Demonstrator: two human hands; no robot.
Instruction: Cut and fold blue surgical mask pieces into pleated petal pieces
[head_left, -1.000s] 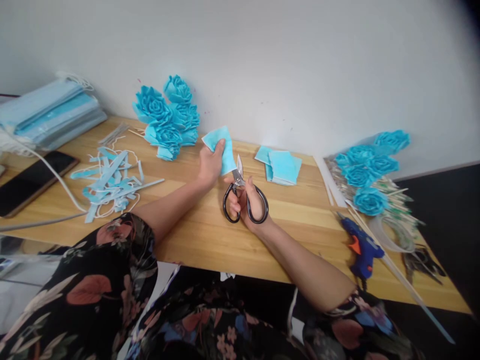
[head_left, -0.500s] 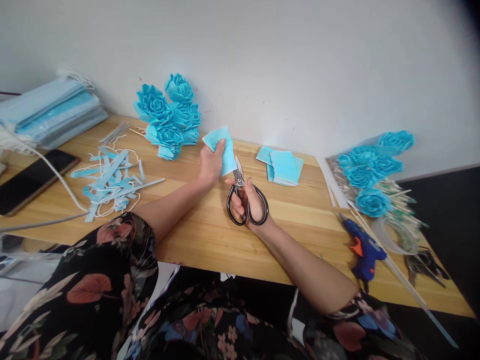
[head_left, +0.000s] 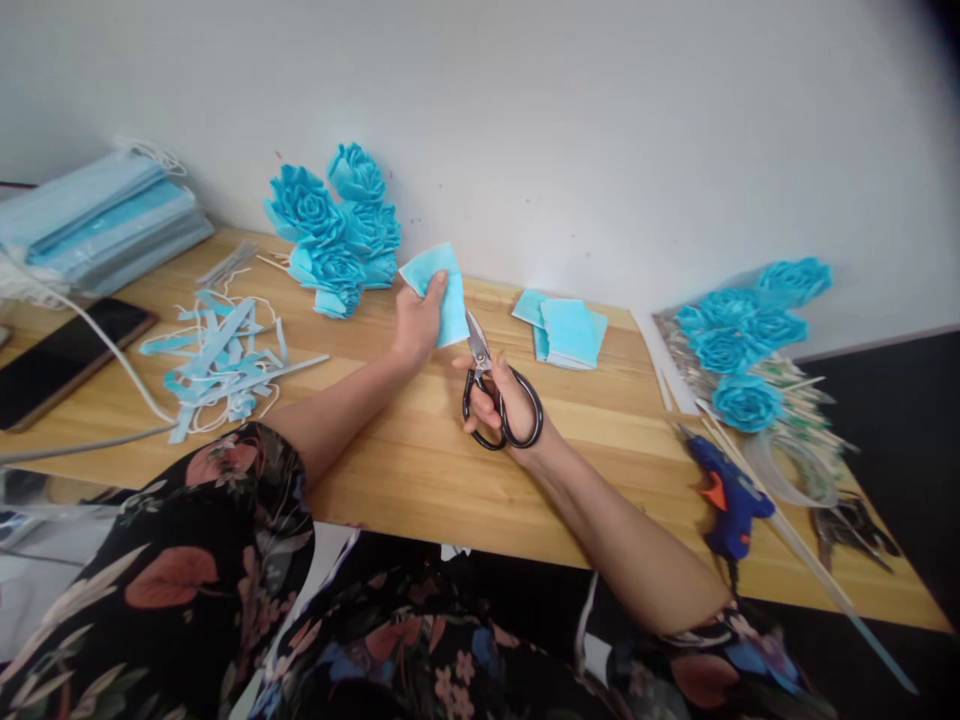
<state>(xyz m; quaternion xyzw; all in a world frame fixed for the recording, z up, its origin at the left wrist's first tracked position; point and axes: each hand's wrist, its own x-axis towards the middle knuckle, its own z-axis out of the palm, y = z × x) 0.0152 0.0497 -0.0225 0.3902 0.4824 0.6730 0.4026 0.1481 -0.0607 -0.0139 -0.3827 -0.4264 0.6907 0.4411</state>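
Note:
My left hand (head_left: 416,325) pinches a light blue square of fabric (head_left: 444,285), held up above the wooden table (head_left: 420,470). My right hand (head_left: 504,400) grips black-handled scissors (head_left: 495,395), fingers through the loops. The blades point up at the lower right edge of the blue square and look nearly closed. A small stack of similar blue squares (head_left: 566,332) lies just right of the scissors.
Blue fabric roses (head_left: 337,235) lean against the wall at the back; more roses (head_left: 739,340) lie on sticks at the right. Cut strips (head_left: 217,360), a phone (head_left: 64,360) and stacked masks (head_left: 97,225) are at the left. A blue glue gun (head_left: 724,495) rests front right.
The scissors have shifted slightly right and their blades have closed against the square's edge. My left hand has tilted the blue square a little upward.

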